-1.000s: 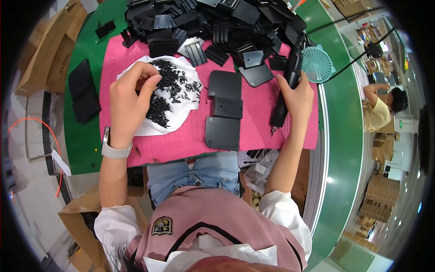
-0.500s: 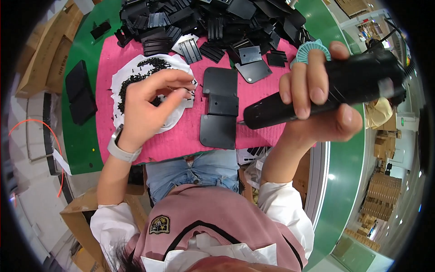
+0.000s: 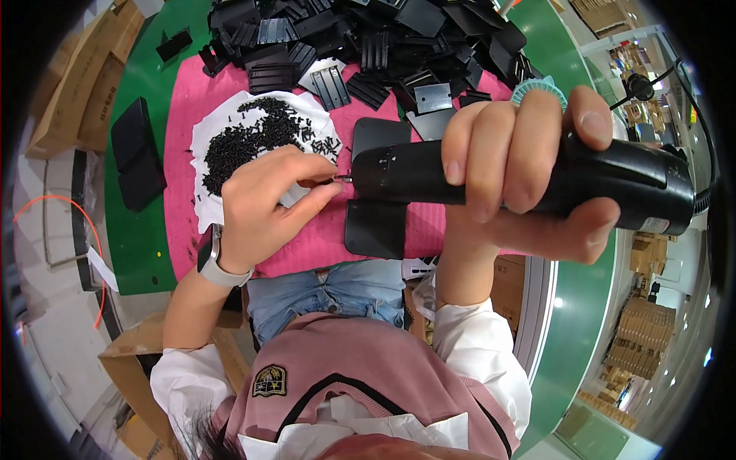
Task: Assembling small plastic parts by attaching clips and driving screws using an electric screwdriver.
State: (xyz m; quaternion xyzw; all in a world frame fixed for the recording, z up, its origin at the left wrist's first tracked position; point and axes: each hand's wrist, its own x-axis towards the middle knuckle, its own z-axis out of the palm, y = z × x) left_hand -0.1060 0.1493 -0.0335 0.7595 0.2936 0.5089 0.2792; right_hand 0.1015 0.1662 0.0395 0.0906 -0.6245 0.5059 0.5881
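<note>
- Green workbench (image 3: 138, 230) runs under a pink mat (image 3: 192, 100), with cardboard boxes (image 3: 73, 92) in the upper left of the frame and a heap of black plastic parts (image 3: 368, 38) along the top.
- Left of centre, black screws (image 3: 245, 138) lie piled on a white cloth (image 3: 207, 207); loose ones sit at its edge, and a knock from my wrist could scatter them onto the mat.
- My left hand (image 3: 261, 207) has its fingertips pinched together on one small screw (image 3: 337, 179), held right at the driver's tip; the screw is tiny, so a slight slackening would probably drop it into my lap.
- My right hand (image 3: 521, 176) is clamped around the black electric screwdriver (image 3: 537, 180), held level at centre right; if the trigger goes early, the bit could nip my fingertips.
- Below the tool, a flat black plate (image 3: 376, 228) rests on the mat.
- At the far right, the driver's cable (image 3: 709, 161) could snag.
</note>
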